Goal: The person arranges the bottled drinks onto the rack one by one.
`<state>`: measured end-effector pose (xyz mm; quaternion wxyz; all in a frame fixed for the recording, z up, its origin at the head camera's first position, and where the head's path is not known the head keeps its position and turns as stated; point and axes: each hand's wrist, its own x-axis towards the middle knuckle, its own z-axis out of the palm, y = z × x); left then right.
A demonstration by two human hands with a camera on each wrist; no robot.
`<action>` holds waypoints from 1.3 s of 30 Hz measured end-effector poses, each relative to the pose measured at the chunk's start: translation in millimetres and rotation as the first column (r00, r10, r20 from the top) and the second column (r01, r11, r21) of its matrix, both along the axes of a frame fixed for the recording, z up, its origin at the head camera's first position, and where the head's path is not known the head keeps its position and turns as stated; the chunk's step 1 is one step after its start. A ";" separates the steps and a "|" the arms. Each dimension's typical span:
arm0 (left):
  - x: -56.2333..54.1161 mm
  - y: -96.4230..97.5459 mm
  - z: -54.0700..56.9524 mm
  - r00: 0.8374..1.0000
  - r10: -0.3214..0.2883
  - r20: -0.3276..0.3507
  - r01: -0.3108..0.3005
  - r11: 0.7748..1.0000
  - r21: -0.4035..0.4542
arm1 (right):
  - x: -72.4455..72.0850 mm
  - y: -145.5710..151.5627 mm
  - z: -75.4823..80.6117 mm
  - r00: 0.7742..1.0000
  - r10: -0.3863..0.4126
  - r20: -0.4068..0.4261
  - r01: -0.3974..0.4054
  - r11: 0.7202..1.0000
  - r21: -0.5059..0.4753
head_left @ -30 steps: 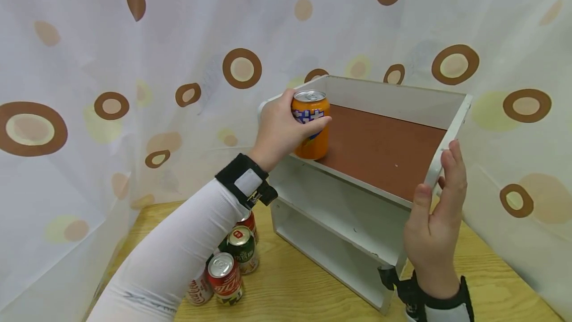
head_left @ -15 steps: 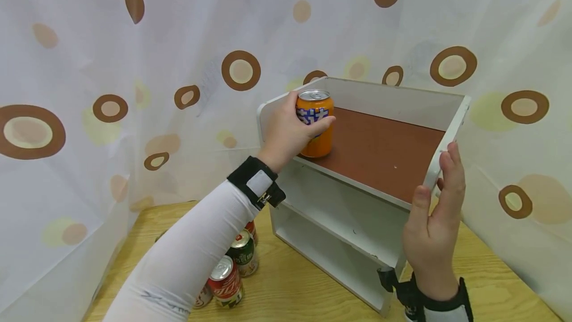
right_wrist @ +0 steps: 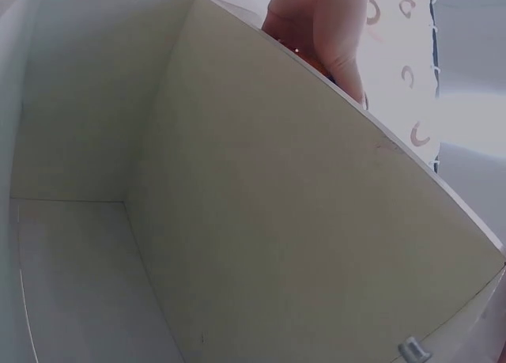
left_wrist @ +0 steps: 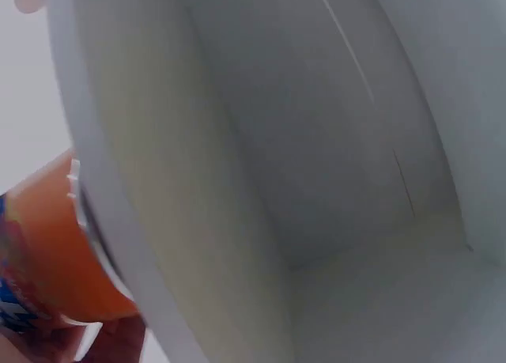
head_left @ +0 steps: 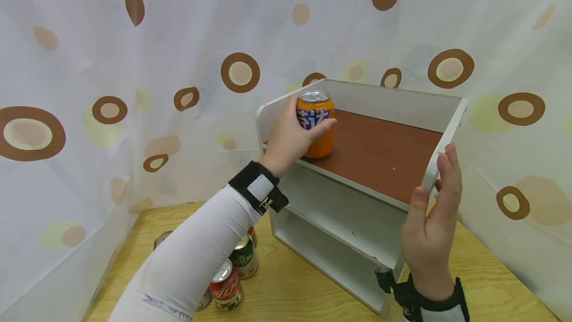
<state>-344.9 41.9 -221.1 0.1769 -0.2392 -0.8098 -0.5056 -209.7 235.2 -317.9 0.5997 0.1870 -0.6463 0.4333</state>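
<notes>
My left hand (head_left: 292, 135) grips an orange soda can (head_left: 321, 148) with blue and white lettering, thumb across its front. The can stands upright at the left front of the brown top (head_left: 380, 153) of a white shelf unit (head_left: 330, 262). In the left wrist view the can's base (left_wrist: 95, 236) lies right at the board's edge. My right hand (head_left: 431, 232) rests against the unit's right side panel, fingers straight and thumb by the front edge. The right wrist view looks into the unit's compartment, with my left hand (right_wrist: 316, 23) above the board.
Several drink cans stand on the wooden table (head_left: 286, 297) left of the unit, partly behind my left sleeve (head_left: 192, 257): a red can (head_left: 225, 287), a green can (head_left: 244, 257) and others. A patterned curtain (head_left: 178, 29) hangs behind.
My left hand has shifted slightly right and inward with the orange can, away from the top's left front corner. The right hand has stayed at the side panel.
</notes>
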 end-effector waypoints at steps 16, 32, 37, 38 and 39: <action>19.4 -1.9 -24.6 0.996 0.015 0.086 -0.017 1.000 0.024 | 0.0 1.4 0.6 1.000 -0.016 0.013 0.016 1.000 0.012; 16.1 -6.7 -26.7 0.999 -0.003 0.050 0.003 1.000 -0.003 | -1.0 1.6 -0.2 1.000 -0.022 0.014 0.022 1.000 0.023; 14.8 -8.9 -25.8 0.998 -0.026 0.058 0.027 0.999 -0.018 | -1.0 1.8 -0.8 1.000 -0.015 0.015 0.015 1.000 0.016; 14.7 -9.2 -25.5 0.998 -0.030 0.063 0.031 0.999 -0.020 | -1.0 2.0 -0.8 1.000 -0.015 0.017 0.015 1.000 0.016; 14.5 -9.6 -25.2 0.997 -0.035 0.068 0.037 0.999 -0.021 | -1.0 2.1 -1.0 1.000 -0.015 0.019 0.015 1.000 0.015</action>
